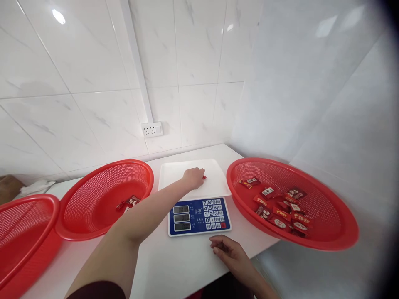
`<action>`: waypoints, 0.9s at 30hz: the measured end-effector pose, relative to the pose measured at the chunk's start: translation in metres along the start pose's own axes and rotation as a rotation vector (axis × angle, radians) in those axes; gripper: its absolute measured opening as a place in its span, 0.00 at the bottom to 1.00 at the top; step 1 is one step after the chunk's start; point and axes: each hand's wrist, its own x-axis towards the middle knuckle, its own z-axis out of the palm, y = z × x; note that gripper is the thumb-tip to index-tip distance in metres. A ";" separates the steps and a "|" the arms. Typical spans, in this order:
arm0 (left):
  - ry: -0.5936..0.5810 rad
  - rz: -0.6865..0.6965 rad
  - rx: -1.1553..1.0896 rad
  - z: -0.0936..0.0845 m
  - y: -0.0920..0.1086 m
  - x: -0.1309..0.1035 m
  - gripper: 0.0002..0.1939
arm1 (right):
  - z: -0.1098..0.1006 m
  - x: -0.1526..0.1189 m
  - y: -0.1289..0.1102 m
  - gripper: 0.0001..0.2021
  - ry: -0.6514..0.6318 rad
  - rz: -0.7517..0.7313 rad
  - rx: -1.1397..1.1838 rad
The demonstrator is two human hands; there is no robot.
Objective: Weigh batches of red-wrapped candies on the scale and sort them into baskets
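Note:
My left hand (193,178) reaches over the white tray of the scale (174,176), its fingers closed on a small red packet (204,177) that partly shows at the fingertips. My right hand (227,251) rests near the table's front edge, just below the blue keypad panel (199,216), with its fingers loosely curled and slightly apart, nothing in it. On the right, a red basket (235,176) holds several red wrapped packets (281,213). To the left, another red basket (93,187) has a few packets (132,201) in it, partly hidden by my left forearm.
A third red basket (40,232) stands at the far left, cut off by the frame. Behind the table (168,265) is a tiled wall with a white socket (152,129). A white bag (36,187) and a brown object (10,187) lie at the back left.

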 end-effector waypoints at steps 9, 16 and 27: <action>0.002 0.048 -0.056 -0.002 -0.027 -0.024 0.16 | -0.001 -0.001 -0.005 0.14 0.001 -0.008 -0.029; 0.019 0.008 -0.166 -0.008 -0.044 -0.040 0.17 | -0.002 -0.001 -0.002 0.13 -0.012 -0.005 -0.029; -0.181 -0.065 -0.085 -0.009 -0.034 -0.026 0.14 | 0.000 -0.001 -0.004 0.14 0.007 -0.008 -0.046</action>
